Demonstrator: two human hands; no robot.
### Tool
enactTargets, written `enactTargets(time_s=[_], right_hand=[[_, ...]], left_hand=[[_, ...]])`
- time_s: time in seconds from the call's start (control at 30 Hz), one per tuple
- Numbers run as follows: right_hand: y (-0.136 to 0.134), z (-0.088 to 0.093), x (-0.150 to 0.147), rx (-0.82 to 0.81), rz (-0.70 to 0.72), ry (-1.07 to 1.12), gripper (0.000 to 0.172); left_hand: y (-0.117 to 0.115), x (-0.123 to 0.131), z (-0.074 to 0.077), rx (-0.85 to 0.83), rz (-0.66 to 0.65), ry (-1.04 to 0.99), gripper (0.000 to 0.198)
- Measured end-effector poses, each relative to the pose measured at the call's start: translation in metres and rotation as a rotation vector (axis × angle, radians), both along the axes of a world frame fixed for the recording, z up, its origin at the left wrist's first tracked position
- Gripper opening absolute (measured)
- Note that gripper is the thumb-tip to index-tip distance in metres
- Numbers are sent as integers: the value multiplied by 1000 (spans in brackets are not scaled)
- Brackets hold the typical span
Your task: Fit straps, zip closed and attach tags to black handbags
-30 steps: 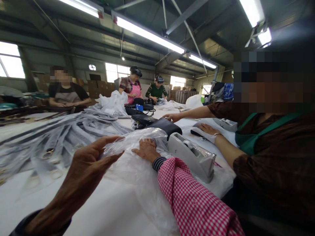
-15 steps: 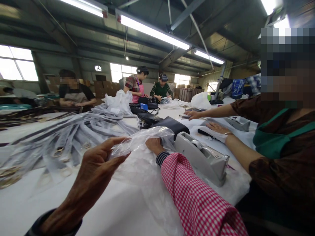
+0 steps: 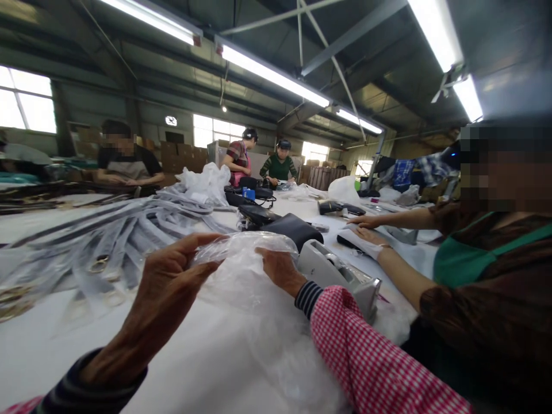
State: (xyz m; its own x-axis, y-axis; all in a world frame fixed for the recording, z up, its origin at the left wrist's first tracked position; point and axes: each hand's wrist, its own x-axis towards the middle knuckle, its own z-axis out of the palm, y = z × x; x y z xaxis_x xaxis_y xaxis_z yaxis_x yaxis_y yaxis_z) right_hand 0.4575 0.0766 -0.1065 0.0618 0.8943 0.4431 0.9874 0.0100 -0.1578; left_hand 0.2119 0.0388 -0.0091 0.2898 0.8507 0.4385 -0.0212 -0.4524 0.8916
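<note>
Factory workshop; tube lights [image 3: 276, 76] below metal roof beams [image 3: 354, 37]; stacked cartons [image 3: 183, 155]; several workers [image 3: 278, 167] around big worktable [image 3: 194, 356]

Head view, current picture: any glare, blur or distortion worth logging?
Head view: the ceiling tube light and left window are blown out white; head view: glints streak the clear plastic by the left hand; head view: buckles at the left edge look smeared; head view: the right-hand co-worker's dark clothing sinks into shadow.

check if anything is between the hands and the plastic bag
Nothing visible is in the way: the left hand and right hand both touch the plastic bag. The tape dispenser stands beside the right hand, not between.
</note>
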Motion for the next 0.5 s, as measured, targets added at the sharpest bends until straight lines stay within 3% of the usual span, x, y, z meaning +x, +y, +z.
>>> enactTargets(time_s=[0.27,0.5], right_hand=[[-20,-15,7,86,-156,289,35],[-29,-26,-2,-49,17,331,36]], left_hand=[[4,1,-7,-24,-55,88,49],[1,0,-2,15,-30,294,59]])
